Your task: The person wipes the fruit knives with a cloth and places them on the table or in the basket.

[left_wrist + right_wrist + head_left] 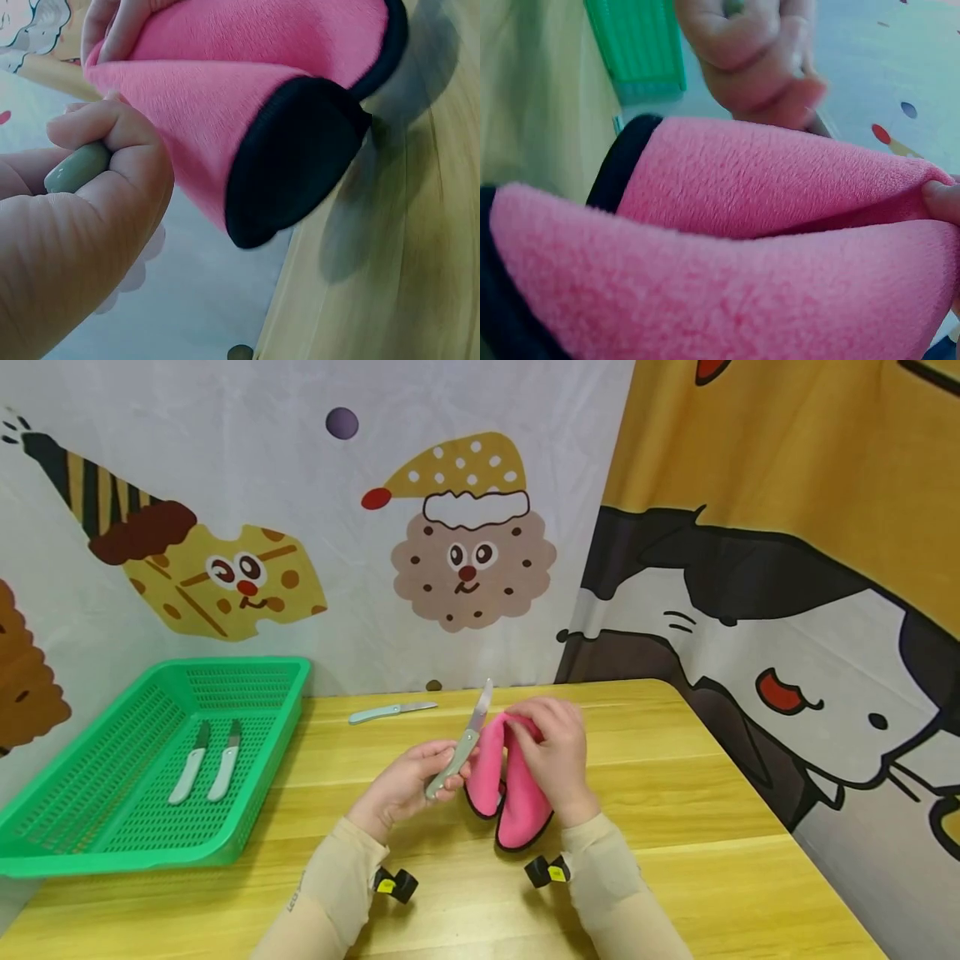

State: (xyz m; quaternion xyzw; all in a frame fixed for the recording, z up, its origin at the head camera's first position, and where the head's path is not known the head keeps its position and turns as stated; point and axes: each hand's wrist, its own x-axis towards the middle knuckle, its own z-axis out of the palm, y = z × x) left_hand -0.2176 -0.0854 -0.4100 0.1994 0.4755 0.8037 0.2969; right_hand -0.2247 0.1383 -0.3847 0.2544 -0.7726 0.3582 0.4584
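Note:
My left hand (415, 781) grips a small knife (463, 749) by its grey-green handle, the blade pointing up and away. In the left wrist view only the rounded end of that handle (78, 168) shows between my fingers. A fluffy pink cloth (525, 802) with black edging hangs folded over from my right hand (558, 747), which pinches it near the top. Its lower edges spread apart just above the table. The right wrist view has the pink cloth (727, 292) filling the front, with my left hand (757, 60) behind it.
A green plastic basket (258, 806) at the left holds two white-handled knives, one (187, 772) beside the other (225, 771). Another knife with a pale green handle (375, 714) lies near the back edge of the wooden table (712, 877). A printed curtain (337, 652) hangs behind.

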